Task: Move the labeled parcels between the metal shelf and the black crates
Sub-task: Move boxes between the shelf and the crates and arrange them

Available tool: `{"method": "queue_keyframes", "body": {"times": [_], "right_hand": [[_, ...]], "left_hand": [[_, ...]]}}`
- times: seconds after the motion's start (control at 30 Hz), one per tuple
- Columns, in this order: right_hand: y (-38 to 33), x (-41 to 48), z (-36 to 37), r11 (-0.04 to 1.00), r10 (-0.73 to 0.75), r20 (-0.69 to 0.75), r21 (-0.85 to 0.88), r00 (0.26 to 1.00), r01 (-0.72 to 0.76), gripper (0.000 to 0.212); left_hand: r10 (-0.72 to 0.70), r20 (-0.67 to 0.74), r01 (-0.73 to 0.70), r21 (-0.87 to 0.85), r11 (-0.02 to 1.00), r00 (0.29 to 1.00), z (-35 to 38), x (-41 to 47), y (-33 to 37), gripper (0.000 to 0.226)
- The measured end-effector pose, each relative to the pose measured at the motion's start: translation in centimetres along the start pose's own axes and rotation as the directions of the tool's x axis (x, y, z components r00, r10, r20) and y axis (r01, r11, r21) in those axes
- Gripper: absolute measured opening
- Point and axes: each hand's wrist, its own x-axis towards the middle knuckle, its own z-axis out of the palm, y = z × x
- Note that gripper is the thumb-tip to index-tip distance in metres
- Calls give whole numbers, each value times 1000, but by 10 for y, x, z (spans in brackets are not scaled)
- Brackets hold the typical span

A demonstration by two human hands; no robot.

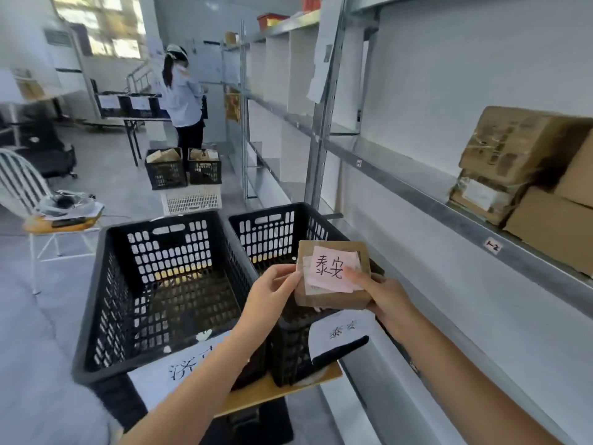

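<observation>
A small brown cardboard parcel (333, 297) with a pink handwritten label is held in both hands above the right black crate (272, 232). My left hand (269, 297) pinches its left edge. My right hand (388, 297) grips its right side, thumb on the label. The left black crate (160, 284) stands beside it and looks empty. Both crates carry white paper signs on their near walls. The metal shelf (449, 203) runs along the right, with several cardboard boxes (526, 175) stacked at its right end.
The crates rest on a wooden board (282, 393). Farther back, two more black crates (183, 170) with parcels sit on a white crate (192, 199), next to a person (183, 97) at a table. A chair (48, 216) with items stands at the left.
</observation>
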Motion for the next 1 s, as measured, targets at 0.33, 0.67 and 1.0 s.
{"method": "queue_keyframes", "body": {"times": [0.33,0.67,1.0], "right_hand": [[-6,116,52,998,31,-18,-60,999,-32,106],[-6,251,63,987,119,49,-112,992,-113,92],[22,382,80,944,279,229,-241,933,-223,121]], "left_hand": [[29,-1,-28,260,965,1000,-45,99,-33,34],[-59,-113,97,364,926,992,-38,194,-68,46],[-149,-269,261,447,855,952,-37,280,-101,45]]}}
